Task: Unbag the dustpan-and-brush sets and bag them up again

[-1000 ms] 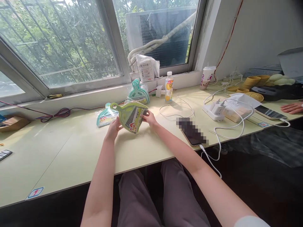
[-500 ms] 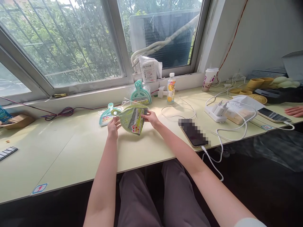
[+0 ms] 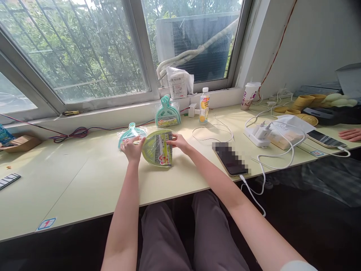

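Between my hands is a yellow-green dustpan and brush set (image 3: 156, 148), wrapped in clear plastic with a printed label and held on its side just above the table. My left hand (image 3: 132, 149) is closed on its handle end, which the fingers hide, with the thumb by the pan's edge. At the bristle side, my right hand (image 3: 179, 143) pinches the edge near the label. Behind my left hand lies a teal dustpan set (image 3: 131, 132), partly covered by it. Another teal dustpan set (image 3: 167, 112) leans upright against the ledge below the window.
A phone (image 3: 231, 160) on a charging cable lies right of my forearm. Beyond it are a power strip (image 3: 257, 137) and loose white cables. A drink bottle (image 3: 204, 105) and a paper cup (image 3: 250, 96) stand at the back. Another person's hand (image 3: 350, 134) rests at far right.
The green set has turned so its handle end now points left into my left hand, and its bristle edge stands more upright. My left hand has rolled over the handle.
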`<action>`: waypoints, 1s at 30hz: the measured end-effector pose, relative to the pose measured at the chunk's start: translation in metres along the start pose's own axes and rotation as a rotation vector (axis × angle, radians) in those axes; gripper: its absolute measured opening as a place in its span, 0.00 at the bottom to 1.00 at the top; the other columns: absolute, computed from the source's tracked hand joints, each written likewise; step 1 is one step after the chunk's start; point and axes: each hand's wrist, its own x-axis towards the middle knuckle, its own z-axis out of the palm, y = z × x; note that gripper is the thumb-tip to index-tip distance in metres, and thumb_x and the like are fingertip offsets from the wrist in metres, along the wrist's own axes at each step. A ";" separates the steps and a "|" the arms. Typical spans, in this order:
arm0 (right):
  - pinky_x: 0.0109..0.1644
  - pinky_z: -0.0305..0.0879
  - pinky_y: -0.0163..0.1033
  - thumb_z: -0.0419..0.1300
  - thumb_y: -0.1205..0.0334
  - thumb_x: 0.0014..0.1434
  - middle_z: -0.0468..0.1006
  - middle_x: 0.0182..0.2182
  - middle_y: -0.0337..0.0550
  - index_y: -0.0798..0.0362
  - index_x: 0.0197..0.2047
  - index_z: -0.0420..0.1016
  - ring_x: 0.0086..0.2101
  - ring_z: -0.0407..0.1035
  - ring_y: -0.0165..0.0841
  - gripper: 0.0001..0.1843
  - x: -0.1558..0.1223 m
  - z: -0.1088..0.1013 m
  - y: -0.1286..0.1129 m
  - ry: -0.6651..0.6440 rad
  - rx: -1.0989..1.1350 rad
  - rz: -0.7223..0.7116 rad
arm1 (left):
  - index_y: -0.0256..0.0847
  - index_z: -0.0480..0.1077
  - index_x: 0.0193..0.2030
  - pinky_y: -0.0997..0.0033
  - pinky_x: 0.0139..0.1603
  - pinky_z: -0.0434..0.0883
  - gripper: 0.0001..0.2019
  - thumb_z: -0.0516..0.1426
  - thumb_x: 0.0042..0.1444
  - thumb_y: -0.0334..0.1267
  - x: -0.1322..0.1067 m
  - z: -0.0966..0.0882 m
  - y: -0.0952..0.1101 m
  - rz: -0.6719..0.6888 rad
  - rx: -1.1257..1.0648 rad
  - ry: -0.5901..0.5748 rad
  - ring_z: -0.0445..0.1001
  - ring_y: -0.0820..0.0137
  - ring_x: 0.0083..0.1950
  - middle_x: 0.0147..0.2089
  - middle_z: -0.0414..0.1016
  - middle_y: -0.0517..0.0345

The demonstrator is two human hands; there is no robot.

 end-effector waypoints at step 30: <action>0.43 0.77 0.38 0.65 0.72 0.55 0.80 0.29 0.37 0.54 0.39 0.70 0.29 0.76 0.28 0.10 0.005 -0.004 0.005 0.342 0.366 -0.005 | 0.42 0.63 0.57 0.54 0.54 0.70 0.24 0.50 0.60 0.55 -0.027 0.041 0.019 -0.394 -0.543 -0.478 0.72 0.57 0.56 0.56 0.71 0.44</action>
